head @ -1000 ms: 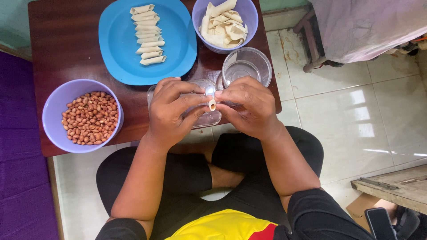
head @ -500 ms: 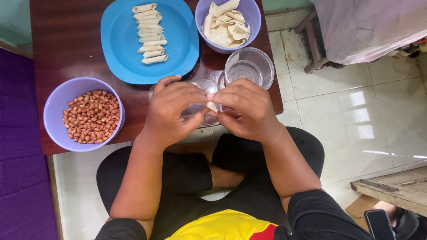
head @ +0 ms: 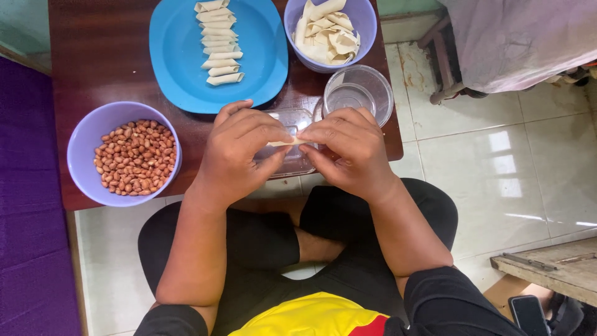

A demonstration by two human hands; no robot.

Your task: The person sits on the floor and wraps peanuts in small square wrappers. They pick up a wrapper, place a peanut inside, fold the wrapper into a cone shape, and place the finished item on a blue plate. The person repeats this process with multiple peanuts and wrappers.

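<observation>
Left hand (head: 239,152) and right hand (head: 348,152) met at frame centre, fingertips pinching a thin, pale pastry roll (head: 290,142) over a clear plastic tray (head: 297,163); matte lilac bowl of glossy peanuts (head: 135,155) at left.

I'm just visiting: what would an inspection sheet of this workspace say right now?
Surface: dark wooden table, low, over a tiled floor.
Job's things: pale wrapper strip pinched between both hands; blue plate with a row of rolled pieces; purple bowl of peanuts; purple bowl of wrappers.
Clutter: clear bowl; clear container under the hands.
Grip: left hand and right hand, fingertips closed on the strip.
Cables: nothing seen.
Surroundings: purple mat; wooden bench.
</observation>
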